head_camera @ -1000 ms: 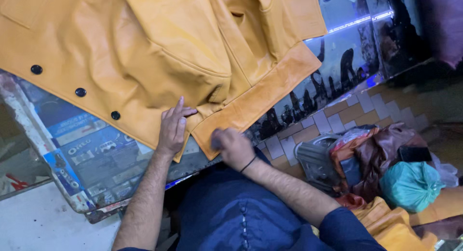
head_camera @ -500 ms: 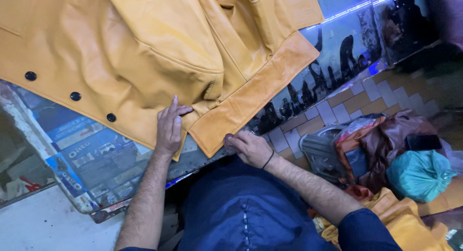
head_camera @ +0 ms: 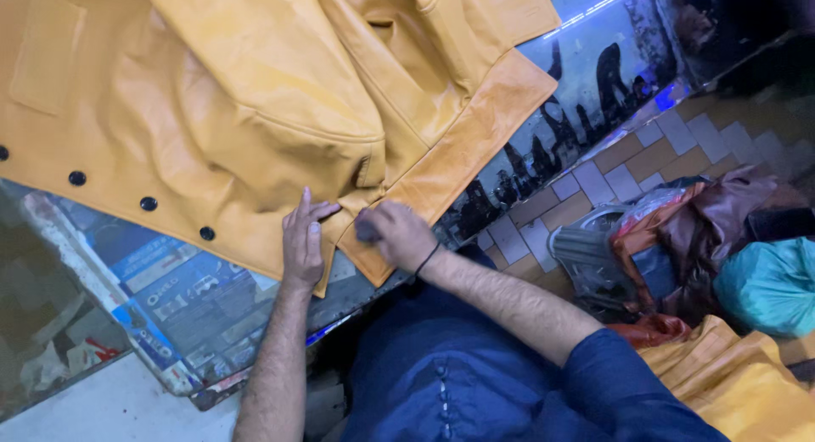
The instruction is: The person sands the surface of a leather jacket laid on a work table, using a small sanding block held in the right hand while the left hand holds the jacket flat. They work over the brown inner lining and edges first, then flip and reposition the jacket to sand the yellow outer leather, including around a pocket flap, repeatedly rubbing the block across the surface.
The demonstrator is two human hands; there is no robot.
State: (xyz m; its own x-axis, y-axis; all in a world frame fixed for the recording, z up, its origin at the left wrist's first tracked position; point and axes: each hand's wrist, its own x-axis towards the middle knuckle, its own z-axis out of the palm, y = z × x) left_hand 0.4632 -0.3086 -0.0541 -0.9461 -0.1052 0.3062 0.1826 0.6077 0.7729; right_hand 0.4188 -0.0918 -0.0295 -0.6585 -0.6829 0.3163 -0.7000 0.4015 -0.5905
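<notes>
A: Where does the yellow leather jacket (head_camera: 238,111) lie?

B: Spread over the printed table cover (head_camera: 170,298), filling the far left of the scene. Its hem band (head_camera: 458,157) runs as a long strip from the near edge by the hands away to the far right.

A: And the hands?

B: The left hand (head_camera: 303,242) lies flat, fingers stretched, pressing the near corner by the dark snap buttons (head_camera: 148,203). The right hand (head_camera: 397,235) is curled closed on the band's near end, just beside the left, perhaps around something small and dark; that part is unclear.

A: Which is nearer the band?

B: The right; the strip leads away from it.
</notes>
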